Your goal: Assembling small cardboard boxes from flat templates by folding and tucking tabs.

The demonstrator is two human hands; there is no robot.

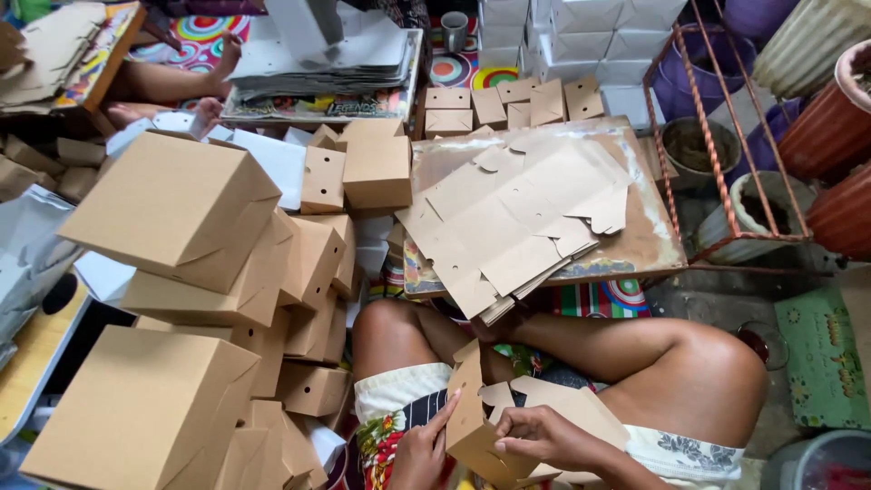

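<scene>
A floor spread with a bright mat of coloured circles (626, 295) is seen from above, crowded with cardboard. Low in the view, over crossed legs, a half-folded brown cardboard box (481, 422) is being worked in the lap. The left hand (425, 449) is laid against the box's left wall, index finger stretched up along the panel, its grip loose and open rather than closed around anything. The right hand (543, 437) is curled onto a loose flap of the same box, fingers closed over the fold, the grip clamped on the cardboard.

Just beyond the knees, a worn wooden board (649, 231) is set as a low counter, and a stack of flat die-cut brown blanks (517, 222) is fanned across it, overhanging its near edge. To the left, finished brown cube boxes (177, 213) are heaped high, crowding right against the left knee. Further back, small folded brown pieces (508, 104) are lined up before a wall of white boxes (581, 36). A pile of grey-white flat sheets (322, 59) is rested on a tray, with another person's arm (172, 82) stretched beside it. At right, a rusty metal rack (726, 136) and terracotta pots (830, 118) are stood.
</scene>
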